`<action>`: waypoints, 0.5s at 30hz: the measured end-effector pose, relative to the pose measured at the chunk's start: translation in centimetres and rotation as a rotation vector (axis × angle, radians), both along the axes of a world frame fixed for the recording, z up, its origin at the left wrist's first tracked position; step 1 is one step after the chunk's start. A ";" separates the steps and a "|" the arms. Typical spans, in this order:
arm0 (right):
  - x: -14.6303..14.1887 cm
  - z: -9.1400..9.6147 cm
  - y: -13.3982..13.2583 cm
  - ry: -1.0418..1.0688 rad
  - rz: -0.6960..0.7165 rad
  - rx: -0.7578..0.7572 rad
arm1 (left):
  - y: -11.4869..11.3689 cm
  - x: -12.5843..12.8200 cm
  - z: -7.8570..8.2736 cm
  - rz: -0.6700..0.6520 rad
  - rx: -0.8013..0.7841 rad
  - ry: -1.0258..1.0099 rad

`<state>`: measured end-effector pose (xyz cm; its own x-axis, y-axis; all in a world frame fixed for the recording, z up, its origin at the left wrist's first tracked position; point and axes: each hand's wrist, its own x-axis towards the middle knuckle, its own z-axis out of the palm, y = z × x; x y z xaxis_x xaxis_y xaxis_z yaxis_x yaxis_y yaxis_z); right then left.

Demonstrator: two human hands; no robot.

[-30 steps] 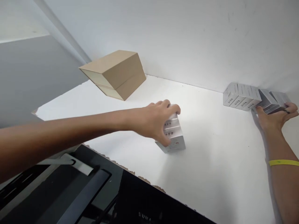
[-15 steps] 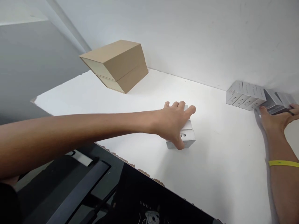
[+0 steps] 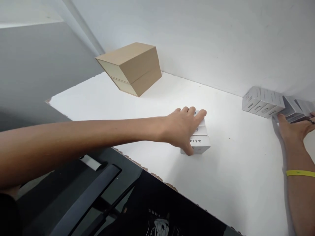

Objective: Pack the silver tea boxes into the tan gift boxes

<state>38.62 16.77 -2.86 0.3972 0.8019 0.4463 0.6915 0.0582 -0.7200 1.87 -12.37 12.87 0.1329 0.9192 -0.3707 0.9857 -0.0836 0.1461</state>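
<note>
My left hand (image 3: 180, 129) lies across a short row of small white boxes (image 3: 200, 141) with dark printed characters, in the middle of the white tabletop. Its thumb bends over the near side and the fingers reach the far side, spanning the row. At the right edge, my right hand (image 3: 294, 129), with a yellow band on its forearm, grips tilted small boxes (image 3: 292, 106). Its thumb presses their near side, while its fingers are partly cut off by the frame. Several matching boxes (image 3: 264, 101) stand in a tight row just left of these, against the wall.
Two tan cartons (image 3: 137, 67), one on the other, sit at the back left by the wall (image 3: 197, 39). The white tabletop (image 3: 236, 157) has a rough, chipped front edge. Below it are a dark chair-like frame (image 3: 86, 200) and my black shirt (image 3: 157, 203).
The view has turned slightly left, so the scene sits further right. My left hand has slid a little left over the white boxes, showing more print. My right hand stays at its boxes.
</note>
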 end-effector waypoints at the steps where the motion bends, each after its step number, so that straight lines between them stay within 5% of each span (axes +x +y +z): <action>1: 0.0 0.0 -0.1 0.001 0.004 -0.001 | 0.0 0.1 0.0 0.001 -0.003 0.009; 8: 0.2 -0.3 0.2 -0.001 0.003 0.005 | -0.9 -2.0 -1.2 0.215 0.123 -0.270; 15: 1.0 -1.2 1.7 0.005 -0.032 0.011 | -2.6 -6.5 -4.4 0.960 0.286 -1.038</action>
<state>39.57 18.50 -4.04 0.4247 0.7840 0.4528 0.6895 0.0440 -0.7229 -4.64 -14.94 8.46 -0.4775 0.8315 -0.2841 0.1377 0.3901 0.9104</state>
